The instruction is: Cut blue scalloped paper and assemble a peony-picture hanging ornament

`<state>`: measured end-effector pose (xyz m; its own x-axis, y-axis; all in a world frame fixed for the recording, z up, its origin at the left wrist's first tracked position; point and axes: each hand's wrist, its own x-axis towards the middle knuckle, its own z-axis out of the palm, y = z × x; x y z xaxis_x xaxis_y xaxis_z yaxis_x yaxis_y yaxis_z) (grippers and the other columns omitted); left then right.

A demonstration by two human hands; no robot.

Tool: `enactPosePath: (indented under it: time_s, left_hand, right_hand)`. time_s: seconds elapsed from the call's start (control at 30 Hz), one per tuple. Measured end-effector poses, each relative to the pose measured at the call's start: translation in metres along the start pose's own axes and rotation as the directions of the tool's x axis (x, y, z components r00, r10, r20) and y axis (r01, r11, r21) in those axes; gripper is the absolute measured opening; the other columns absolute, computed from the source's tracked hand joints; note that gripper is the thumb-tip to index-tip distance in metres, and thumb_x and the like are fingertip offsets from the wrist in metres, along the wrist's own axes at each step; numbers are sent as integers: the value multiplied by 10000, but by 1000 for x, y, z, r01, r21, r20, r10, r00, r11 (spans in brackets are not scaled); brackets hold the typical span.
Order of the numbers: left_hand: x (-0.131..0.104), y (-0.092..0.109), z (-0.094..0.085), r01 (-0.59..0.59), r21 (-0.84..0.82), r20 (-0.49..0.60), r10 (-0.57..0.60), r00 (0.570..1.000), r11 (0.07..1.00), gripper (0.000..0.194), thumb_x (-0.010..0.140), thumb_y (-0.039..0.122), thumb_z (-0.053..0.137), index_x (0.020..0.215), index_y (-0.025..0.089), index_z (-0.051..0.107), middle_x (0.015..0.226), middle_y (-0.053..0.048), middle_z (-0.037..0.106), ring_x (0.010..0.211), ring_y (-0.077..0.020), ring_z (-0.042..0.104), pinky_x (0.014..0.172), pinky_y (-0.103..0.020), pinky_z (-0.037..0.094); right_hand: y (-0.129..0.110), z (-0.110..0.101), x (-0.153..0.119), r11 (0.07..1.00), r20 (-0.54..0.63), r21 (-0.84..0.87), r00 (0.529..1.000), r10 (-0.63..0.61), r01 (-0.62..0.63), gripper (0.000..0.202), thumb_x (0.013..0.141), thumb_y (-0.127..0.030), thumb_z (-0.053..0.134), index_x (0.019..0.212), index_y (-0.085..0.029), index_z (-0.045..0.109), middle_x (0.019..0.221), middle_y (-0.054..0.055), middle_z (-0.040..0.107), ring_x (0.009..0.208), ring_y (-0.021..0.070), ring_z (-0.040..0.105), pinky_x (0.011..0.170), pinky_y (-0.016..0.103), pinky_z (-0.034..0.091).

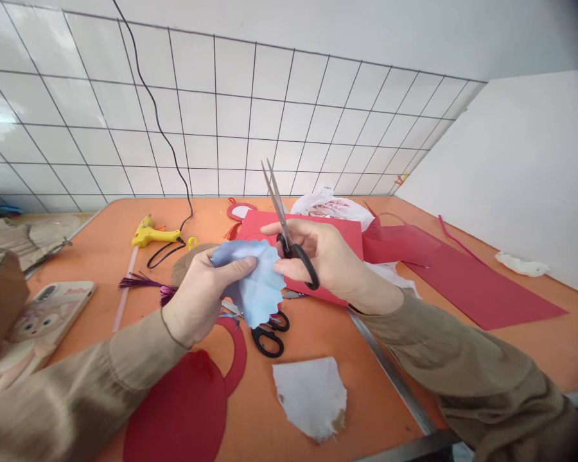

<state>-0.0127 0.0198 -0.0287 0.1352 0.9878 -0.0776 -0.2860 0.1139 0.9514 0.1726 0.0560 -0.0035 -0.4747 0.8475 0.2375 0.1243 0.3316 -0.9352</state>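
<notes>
L hand [200, 292] w/ blue cloth [254, 282], R w/ scissors [282, 221]

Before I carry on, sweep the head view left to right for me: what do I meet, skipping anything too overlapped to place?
Phone in a cartoon case → yellow glue gun → blue scalloped piece → white plastic bag → long red sheet.

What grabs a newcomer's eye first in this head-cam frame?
Probably the open scissors, blades pointing up in the right hand, beside the scalloped light-blue cloth in the left hand. Next, the big red disc at the near edge and the yellow glue gun at the back left, both vivid on the orange table.
</notes>
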Motion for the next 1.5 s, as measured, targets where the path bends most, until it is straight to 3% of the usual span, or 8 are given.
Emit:
enactPosePath:
  time_s: [0.2, 0.37, 0.47, 0.7, 0.87, 1.03, 1.27, 1.5]
  left_hand:
    - [-1, 1, -1, 17, 50, 93, -21, 995, 999, 251, 686, 350, 836, 805, 154, 734, 666, -18, 715, 522, -151, 641, 442, -229, 497]
    - [0, 1, 1, 17, 9, 34, -18, 999, 1000, 241, 648, 324, 853, 683, 140, 702, 572, -2, 658, 459, -127, 585, 418, -226, 463]
    - [0, 2, 2, 6, -34, 26, -5, 1000, 999, 219, 649, 301, 851, 714, 133, 727, 584, -17, 676, 487, -133, 605, 464, -232, 487]
    - [-1, 8, -1, -15, -40, 40, 17, 999, 999, 164, 679, 284, 823, 734, 144, 757, 645, -35, 725, 519, -143, 640, 484, -229, 492]
    - [-1, 12, -2, -28, -29, 49, 29, 998, 999, 136, 688, 278, 805, 694, 156, 746, 609, -27, 708, 496, -138, 627, 460, -223, 470]
    - [0, 14, -3, -27, 6, 39, 26, 999, 1000, 141, 695, 272, 799, 656, 155, 731, 613, -24, 709, 479, -109, 594, 426, -198, 424]
    - [-1, 14, -3, 21, -2, 44, -21, 999, 1000, 138, 678, 267, 809, 691, 150, 736, 655, -46, 734, 518, -160, 655, 446, -228, 490]
    - [-4, 15, -2, 21, 72, -4, -21, 1000, 997, 193, 647, 295, 817, 702, 132, 729, 621, -53, 716, 455, -160, 624, 377, -227, 454]
  right_hand:
    - [-3, 3, -2, 1000, 5, -17, 1000, 17, -17, 350, 664, -139, 703, 1002, -209, 644, 678, -30, 526, 599, 124, 484, 547, 272, 440]
    - [1, 3, -2, 1000, 20, -14, 1000, 0, 0, 353, 665, -122, 722, 1003, -196, 653, 696, -32, 539, 607, 115, 498, 569, 266, 451]
    - [2, 4, -3, 1000, 27, -28, 1000, -1, 2, 344, 697, -143, 715, 1031, -200, 657, 695, -32, 523, 603, 113, 492, 542, 252, 442]
    - [-3, -11, -1, 999, 251, 23, 967, -37, 32, 452, 739, -485, 786, 1028, -168, 647, 703, 2, 591, 605, 134, 566, 568, 279, 492]
    - [-6, -35, 4, 968, 399, -182, 913, -91, 175, 566, 791, -646, 667, 1048, -142, 677, 681, 12, 597, 597, 141, 553, 547, 269, 453]
    - [-13, -49, 5, 907, 556, -319, 829, -56, 276, 536, 831, -566, 631, 1117, -117, 685, 726, 33, 619, 667, 163, 576, 612, 281, 477]
    - [-15, -46, 3, 892, 535, -388, 845, 13, 232, 500, 804, -501, 681, 1114, -109, 700, 633, -16, 551, 553, 118, 467, 524, 251, 367]
    - [-13, -41, 1, 863, 500, -422, 865, -35, 278, 380, 789, -439, 728, 1006, -127, 732, 548, -52, 496, 500, 96, 414, 484, 242, 317]
